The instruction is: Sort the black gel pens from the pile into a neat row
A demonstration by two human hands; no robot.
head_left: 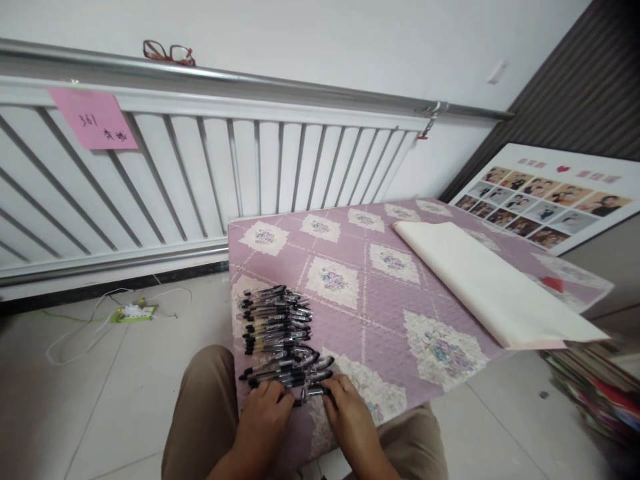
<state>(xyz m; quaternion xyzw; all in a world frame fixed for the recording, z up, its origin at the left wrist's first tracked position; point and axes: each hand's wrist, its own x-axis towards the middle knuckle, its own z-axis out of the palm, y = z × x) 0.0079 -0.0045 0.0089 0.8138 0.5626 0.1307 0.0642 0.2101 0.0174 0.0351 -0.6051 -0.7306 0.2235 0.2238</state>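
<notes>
Many black and clear pens (277, 327) lie side by side in a column along the left edge of the cloth-covered table. At the near end of the column, one pen (314, 392) lies between my two hands. My right hand (350, 410) pinches its right end between thumb and fingers. My left hand (266, 410) is closed at its left end, with the fingertips against the lowest pens of the row. Part of this pen is hidden under the left thumb.
A purple patterned cloth (380, 293) covers the table. On its right lies a large folded cream sheet (480, 280), near a photo board (540, 197). A white radiator (270, 167) runs behind, with glasses (169, 53) on its pipe. A power strip (134, 312) lies on the floor.
</notes>
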